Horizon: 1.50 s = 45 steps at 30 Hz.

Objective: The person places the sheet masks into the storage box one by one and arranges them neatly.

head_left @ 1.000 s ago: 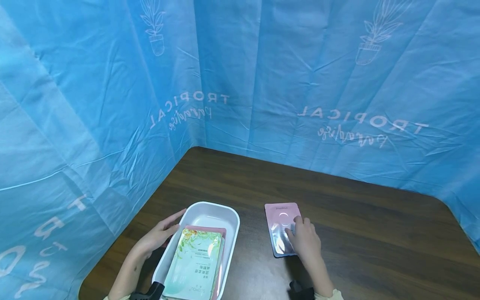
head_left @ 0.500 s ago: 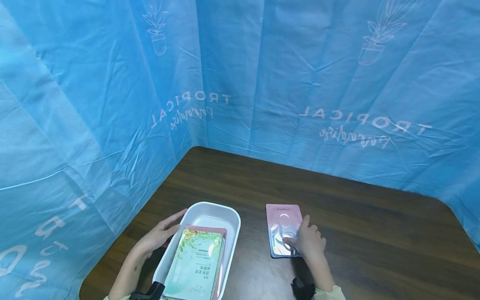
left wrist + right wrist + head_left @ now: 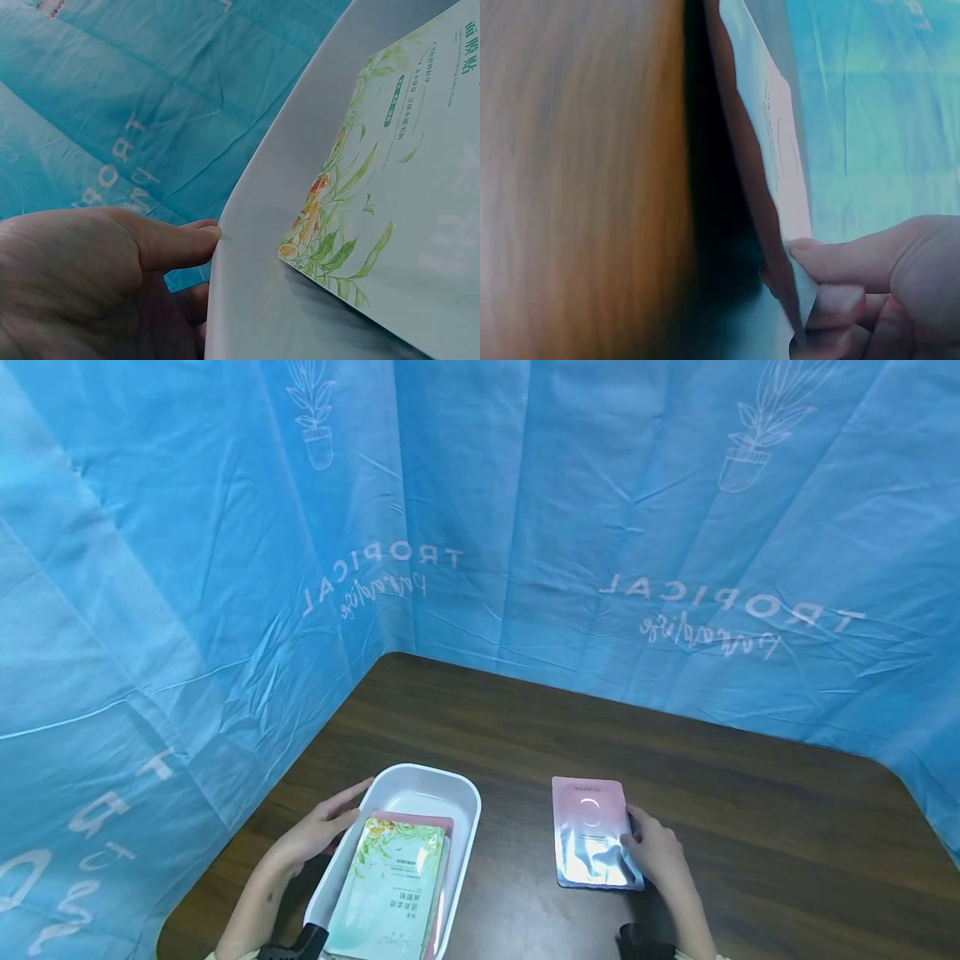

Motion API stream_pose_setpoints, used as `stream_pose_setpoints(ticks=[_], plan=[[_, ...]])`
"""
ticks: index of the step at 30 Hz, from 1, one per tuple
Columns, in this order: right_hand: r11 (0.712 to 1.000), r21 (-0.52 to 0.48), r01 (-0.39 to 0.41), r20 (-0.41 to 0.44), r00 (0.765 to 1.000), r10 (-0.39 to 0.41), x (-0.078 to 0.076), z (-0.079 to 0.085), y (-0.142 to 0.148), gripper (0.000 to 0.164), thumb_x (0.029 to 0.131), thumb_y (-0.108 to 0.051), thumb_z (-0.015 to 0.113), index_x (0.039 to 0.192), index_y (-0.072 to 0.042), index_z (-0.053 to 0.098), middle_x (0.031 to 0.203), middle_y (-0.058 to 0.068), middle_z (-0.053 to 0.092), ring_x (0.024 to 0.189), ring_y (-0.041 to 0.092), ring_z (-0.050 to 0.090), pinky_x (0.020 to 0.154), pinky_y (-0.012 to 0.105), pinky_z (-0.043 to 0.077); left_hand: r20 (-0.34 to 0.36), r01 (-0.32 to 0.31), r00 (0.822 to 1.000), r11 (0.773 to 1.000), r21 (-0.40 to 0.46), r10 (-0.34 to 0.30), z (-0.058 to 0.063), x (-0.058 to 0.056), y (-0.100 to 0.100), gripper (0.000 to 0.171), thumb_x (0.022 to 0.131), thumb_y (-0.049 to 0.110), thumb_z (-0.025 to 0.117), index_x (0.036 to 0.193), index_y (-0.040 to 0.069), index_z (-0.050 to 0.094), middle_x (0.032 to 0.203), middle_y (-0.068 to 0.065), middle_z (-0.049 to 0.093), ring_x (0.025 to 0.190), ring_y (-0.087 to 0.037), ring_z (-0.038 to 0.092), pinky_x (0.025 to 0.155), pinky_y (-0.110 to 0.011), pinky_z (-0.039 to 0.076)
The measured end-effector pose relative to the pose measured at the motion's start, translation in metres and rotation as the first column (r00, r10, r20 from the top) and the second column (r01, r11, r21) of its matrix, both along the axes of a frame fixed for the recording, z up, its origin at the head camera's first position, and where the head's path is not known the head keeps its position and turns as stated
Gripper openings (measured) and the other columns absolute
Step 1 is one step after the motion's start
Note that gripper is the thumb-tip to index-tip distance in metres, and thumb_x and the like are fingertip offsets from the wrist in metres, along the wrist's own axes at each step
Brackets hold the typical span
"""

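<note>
My right hand [image 3: 656, 852] pinches the right edge of a pink and silver face mask packet [image 3: 591, 827]. In the right wrist view the thumb lies on the face of the packet [image 3: 784, 142] and the fingers are behind it; the packet stands on a slant over the wood. My left hand [image 3: 318, 831] rests against the outer left side of a white plastic tray [image 3: 470, 827], fingers extended. The left wrist view has its thumb tip at the rim of the tray [image 3: 259, 180]. Inside the tray lies a green face mask packet with a floral corner [image 3: 390, 885], over a pink one [image 3: 438, 820].
A dark wooden table [image 3: 487, 727] carries everything. Blue printed curtains [image 3: 600, 527] hang along its back and left edges. Black wrist camera mounts [image 3: 300, 941] sit by both wrists.
The right hand has slid off the face of the pink packet to its right edge and gripped it. The packet has shifted right and toward the person. The left hand and tray stay put.
</note>
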State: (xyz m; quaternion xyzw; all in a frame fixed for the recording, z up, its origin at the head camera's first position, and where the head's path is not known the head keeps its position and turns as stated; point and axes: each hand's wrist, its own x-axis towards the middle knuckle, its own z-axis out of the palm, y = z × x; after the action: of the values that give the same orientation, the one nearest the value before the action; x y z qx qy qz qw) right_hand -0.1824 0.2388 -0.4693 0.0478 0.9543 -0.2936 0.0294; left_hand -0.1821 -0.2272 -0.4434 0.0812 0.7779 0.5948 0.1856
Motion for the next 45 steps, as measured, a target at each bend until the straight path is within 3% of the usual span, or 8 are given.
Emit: stream_pose_setpoints(ticks=[6,12,19,22,29,33,38,45], plan=[[0.997,-0.037,0.063,-0.012,0.998,-0.063,0.007,0.005,0.029,0.045,0.091,-0.001,0.052,0.133,0.011,0.040,0.118,0.037,0.049,0.099,0.051,0.051,0.075,0.055,0.045,-0.001,0.002,1.000,1.000,-0.008,-0.002,0.000,0.000,-0.001,0.055,0.101,0.020,0.042,0.148,0.003,0.020,0.107,-0.018,0.057,0.086,-0.028,0.058,0.068,-0.043,0.047],[0.971,-0.228,0.078,-0.149,0.982,-0.114,0.015,0.031,0.031,0.045,0.095,-0.002,0.049,0.139,0.000,0.040,0.067,0.013,0.055,0.055,0.025,0.054,0.047,0.030,0.041,-0.005,0.002,1.000,1.000,-0.013,-0.002,0.002,0.000,-0.001,0.054,0.101,0.019,0.041,0.148,0.003,0.020,0.105,-0.018,0.058,0.084,-0.028,0.058,0.067,-0.042,0.048],[0.920,-0.390,-0.039,-0.372,0.921,-0.119,0.020,0.062,-0.016,0.042,0.092,0.003,0.055,0.133,-0.007,0.052,0.057,0.005,0.054,0.045,0.014,0.050,0.042,0.026,0.041,-0.004,0.005,1.000,1.000,0.000,-0.005,0.004,0.000,0.002,0.054,0.101,0.019,0.042,0.148,0.003,0.020,0.106,-0.019,0.058,0.085,-0.028,0.058,0.067,-0.042,0.048],[0.847,-0.519,-0.114,-0.363,0.927,-0.098,0.021,0.063,-0.048,0.042,0.091,0.004,0.056,0.132,-0.009,0.054,0.056,0.007,0.052,0.043,0.015,0.048,0.043,0.026,0.042,-0.005,0.008,1.000,1.000,0.003,-0.008,0.003,0.000,0.002,0.055,0.101,0.019,0.042,0.148,0.002,0.019,0.108,-0.020,0.057,0.087,-0.029,0.057,0.067,-0.043,0.047],[0.556,-0.822,-0.125,-0.173,0.984,-0.033,0.030,0.044,-0.133,0.040,0.091,0.003,0.056,0.131,-0.004,0.054,0.056,0.008,0.051,0.040,0.011,0.045,0.041,0.021,0.038,-0.008,0.011,1.000,1.000,0.011,-0.010,0.003,0.001,0.001,0.054,0.102,0.018,0.041,0.148,0.002,0.018,0.106,-0.020,0.057,0.084,-0.029,0.058,0.066,-0.043,0.048],[0.507,-0.856,-0.101,-0.108,0.994,0.016,0.040,0.030,-0.167,0.041,0.091,0.001,0.056,0.131,-0.002,0.053,0.055,0.007,0.051,0.036,0.009,0.044,0.037,0.020,0.037,-0.019,0.013,1.000,1.000,-0.001,-0.013,0.002,0.001,0.002,0.054,0.101,0.018,0.042,0.148,0.001,0.019,0.105,-0.020,0.058,0.085,-0.029,0.058,0.067,-0.043,0.048],[0.542,-0.834,-0.101,-0.100,0.994,0.032,0.049,0.014,-0.190,0.042,0.090,0.000,0.058,0.132,-0.005,0.053,0.052,0.007,0.052,0.031,0.010,0.042,0.033,0.021,0.036,-0.027,0.004,1.000,1.000,-0.018,-0.005,0.002,0.001,0.003,0.054,0.101,0.018,0.043,0.147,0.001,0.021,0.104,-0.019,0.058,0.085,-0.029,0.058,0.067,-0.043,0.049],[0.650,-0.754,-0.100,-0.117,0.993,0.017,0.061,0.002,-0.206,0.047,0.086,0.001,0.062,0.132,-0.006,0.053,0.051,0.001,0.056,0.026,0.006,0.039,0.029,0.022,0.035,-0.032,-0.001,0.999,1.000,-0.027,0.000,0.002,0.002,0.002,0.054,0.101,0.017,0.043,0.147,0.000,0.022,0.104,-0.018,0.057,0.086,-0.029,0.057,0.067,-0.043,0.048]])
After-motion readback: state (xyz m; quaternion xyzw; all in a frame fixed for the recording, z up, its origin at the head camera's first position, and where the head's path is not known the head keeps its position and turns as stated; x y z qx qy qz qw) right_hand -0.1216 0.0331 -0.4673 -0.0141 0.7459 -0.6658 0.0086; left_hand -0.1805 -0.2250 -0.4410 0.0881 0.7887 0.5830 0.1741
